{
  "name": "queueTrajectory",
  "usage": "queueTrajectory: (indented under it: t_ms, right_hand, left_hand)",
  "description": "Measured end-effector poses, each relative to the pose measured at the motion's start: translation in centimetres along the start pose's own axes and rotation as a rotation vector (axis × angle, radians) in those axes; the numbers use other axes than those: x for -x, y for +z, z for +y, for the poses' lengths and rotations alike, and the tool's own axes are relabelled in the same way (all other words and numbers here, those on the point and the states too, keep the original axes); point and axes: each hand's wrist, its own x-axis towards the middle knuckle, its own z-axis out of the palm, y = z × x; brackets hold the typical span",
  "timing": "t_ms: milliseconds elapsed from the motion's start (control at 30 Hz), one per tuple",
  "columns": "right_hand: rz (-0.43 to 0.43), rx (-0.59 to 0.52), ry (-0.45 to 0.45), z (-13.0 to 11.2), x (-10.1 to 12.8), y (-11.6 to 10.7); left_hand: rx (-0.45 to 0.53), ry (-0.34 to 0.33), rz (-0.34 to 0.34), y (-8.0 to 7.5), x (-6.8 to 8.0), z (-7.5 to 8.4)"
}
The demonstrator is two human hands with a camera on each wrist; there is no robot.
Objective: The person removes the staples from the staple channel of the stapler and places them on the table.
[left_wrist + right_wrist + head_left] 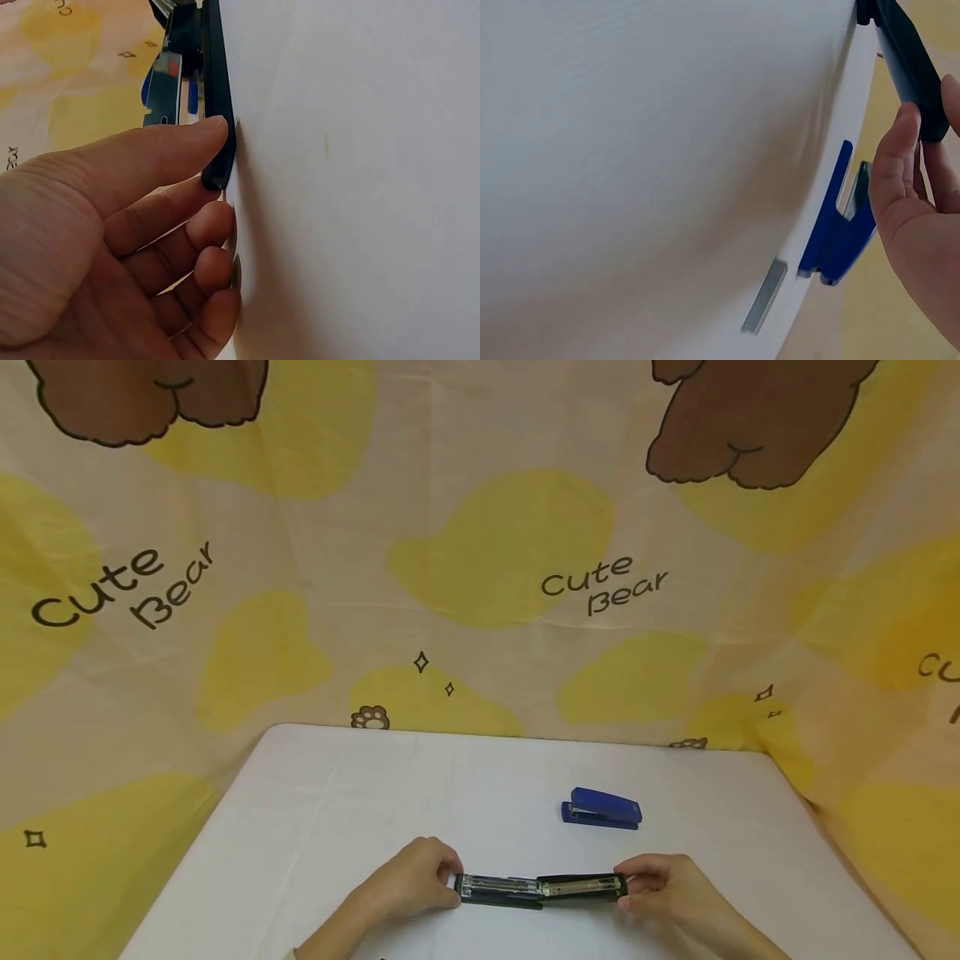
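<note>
a black stapler (542, 889) lies opened out flat on the white worktop (375, 810), near the front edge, its two halves end to end and the metal staple channel facing up. the left hand (411, 883) holds the left end: in the left wrist view the thumb (161, 154) lies curled along the stapler's black end (216, 112) and the other fingers (196, 259) curl beneath it with their tips on the worktop (360, 187). the right hand (667, 881) holds the right end: in the right wrist view a thumb (896, 161) and a fingertip close on the black tip (911, 64). the grip looks like a pinch, though most of that hand is out of frame there. both hands rest low on the worktop, well apart, with the stapler spanning between them.

a blue stapler (602, 809) sits closed on the worktop just behind the black one, nearer its right half, touched by neither hand. it shows in the right wrist view (834, 232) beside the right hand. in that same view a short strip of metal staples (765, 296) lies on the worktop (645, 150) near the blue stapler, apart from it.

behind the worktop hangs a cloth backdrop (480, 543) in cream and yellow, printed with brown bears and the words "cute bear".
</note>
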Motion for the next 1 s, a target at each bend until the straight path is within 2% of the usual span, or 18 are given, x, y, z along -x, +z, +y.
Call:
queueTrajectory:
  t_ms: [433,667,1000]
  right_hand:
    - [0.053,0.083,-0.037,-2.2,-2.4,2.7]
    - [0.066,0.065,-0.079,-2.9,-3.6,3.7]
    - [0.144,0.11,-0.145,-4.3,-5.1,5.2]
  left_hand:
    - [0.022,-0.046,0.071,-2.6,0.3,-1.8]
    - [0.008,-0.088,0.108,-3.5,0.3,-2.6]
    - [-0.008,-0.131,0.185,-4.4,0.1,-3.4]
